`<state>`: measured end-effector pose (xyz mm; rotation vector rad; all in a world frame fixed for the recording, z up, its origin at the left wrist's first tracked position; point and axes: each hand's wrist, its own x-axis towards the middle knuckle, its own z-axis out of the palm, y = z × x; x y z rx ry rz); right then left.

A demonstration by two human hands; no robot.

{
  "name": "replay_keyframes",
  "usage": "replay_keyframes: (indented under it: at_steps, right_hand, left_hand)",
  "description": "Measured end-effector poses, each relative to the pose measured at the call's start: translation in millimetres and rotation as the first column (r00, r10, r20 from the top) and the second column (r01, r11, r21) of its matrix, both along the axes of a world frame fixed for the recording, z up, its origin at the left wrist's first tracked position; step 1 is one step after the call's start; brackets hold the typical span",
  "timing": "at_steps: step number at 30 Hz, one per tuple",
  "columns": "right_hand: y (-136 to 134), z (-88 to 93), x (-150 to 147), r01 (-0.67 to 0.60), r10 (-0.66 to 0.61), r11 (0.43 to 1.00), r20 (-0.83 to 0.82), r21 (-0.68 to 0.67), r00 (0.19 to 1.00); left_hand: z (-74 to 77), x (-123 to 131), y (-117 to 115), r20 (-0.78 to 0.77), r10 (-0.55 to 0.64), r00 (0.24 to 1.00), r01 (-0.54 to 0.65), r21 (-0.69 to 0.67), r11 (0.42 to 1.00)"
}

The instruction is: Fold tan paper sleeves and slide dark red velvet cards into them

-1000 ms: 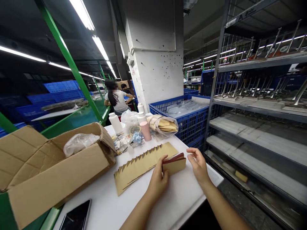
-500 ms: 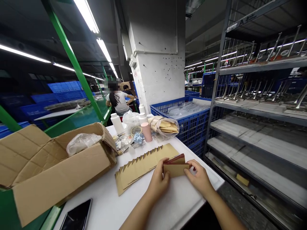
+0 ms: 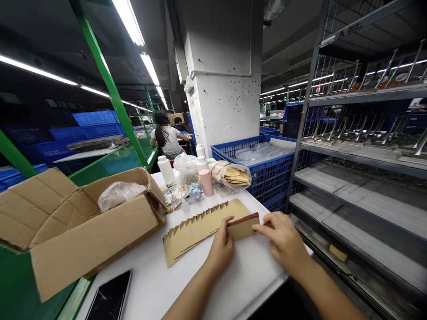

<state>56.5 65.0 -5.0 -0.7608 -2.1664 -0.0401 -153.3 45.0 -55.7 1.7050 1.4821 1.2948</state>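
My left hand [image 3: 223, 243] grips the left end of a stack of brown kraft-paper pieces [image 3: 244, 227], which stands on its long side with dark red edges along the top. At the stack's right end is my right hand [image 3: 286, 240], its fingers bent and drawn together. A small reddish bit shows between those fingers, too small to name. Just beyond the stack, a row of overlapping brown kraft-paper pieces [image 3: 203, 226] lies fanned out on the white table [image 3: 153, 284], small folded points along its far side.
On the left stands an open cardboard box [image 3: 100, 240] with a plastic bag inside; a phone [image 3: 110, 295] lies before it. White bottles [image 3: 166, 170], a pink cup [image 3: 206, 182] and bagged kraft paper [image 3: 233, 174] stand behind. A blue crate [image 3: 276, 178] and metal rack [image 3: 360, 178] flank the table's right.
My right hand has lifted and turned over the stack's right end, fingers now bunched. The stack's pieces look more even, no longer fanned apart. The view has shifted slightly.
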Motion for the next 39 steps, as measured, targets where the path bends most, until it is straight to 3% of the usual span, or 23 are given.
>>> replay_keyframes:
  at_steps: [3, 5, 9, 12, 19, 21, 23, 25, 27, 30, 39]
  right_hand:
    - [-7.1, -3.1, -42.3, -0.072, 0.056, 0.995, 0.202, 0.070, 0.978]
    - [-6.7, -9.7, -56.4, -0.107, 0.087, 0.990, 0.205, 0.089, 0.975]
    - [2.7, -25.3, -43.6, 0.038, -0.038, 0.998, 0.011, 0.044, 0.999]
    - [9.1, -34.1, -28.0, 0.127, -0.127, 0.992, -0.036, -0.014, 0.991]
    - [9.3, -37.2, -40.7, 0.050, -0.050, 0.999, -0.005, 0.016, 0.999]
    - [12.8, -42.7, -42.1, 0.121, -0.120, 0.993, -0.114, 0.002, 0.986]
    - [19.0, -52.1, -40.8, 0.190, -0.210, 0.977, -0.288, -0.095, 0.935]
    - [25.3, -62.4, -40.4, 0.111, -0.228, 0.955, -0.438, -0.276, 0.870]
    - [28.4, -70.4, -43.5, -0.098, -0.183, 0.887, -0.537, -0.452, 0.823]
    - [25.6, -75.0, -53.4, -0.296, -0.167, 0.774, -0.631, -0.560, 0.757]
    - [23.5, -76.7, -56.1, -0.246, -0.257, 0.783, -0.658, -0.571, 0.708]
  left_hand:
    - [-1.1, -0.6, 1.8, 0.054, -0.034, 0.998, 0.032, 0.025, 0.999]
    - [-1.4, -1.6, 2.3, 0.067, -0.064, 0.996, 0.060, 0.055, 0.997]
    - [-2.3, -3.9, 1.2, 0.026, -0.052, 0.998, 0.051, 0.047, 0.998]
    - [-2.6, -4.2, -0.1, 0.022, -0.044, 0.999, 0.044, 0.013, 0.999]
    - [-0.4, -1.5, -2.6, 0.214, -0.126, 0.969, 0.138, -0.040, 0.990]
    - [-0.7, -0.8, -2.7, 0.215, -0.118, 0.970, 0.126, -0.026, 0.992]
    - [-2.0, 0.8, -2.1, 0.207, -0.102, 0.973, 0.109, -0.023, 0.994]
    - [-3.9, 3.8, -1.1, 0.204, -0.090, 0.975, 0.097, -0.022, 0.995]
    - [-6.2, 8.0, -0.2, 0.217, -0.071, 0.974, 0.076, -0.012, 0.997]
    - [-9.3, 13.4, 1.1, 0.273, -0.041, 0.961, 0.046, -0.009, 0.999]
    - [-3.7, 9.4, 2.6, 0.133, 0.003, 0.991, -0.006, 0.018, 1.000]
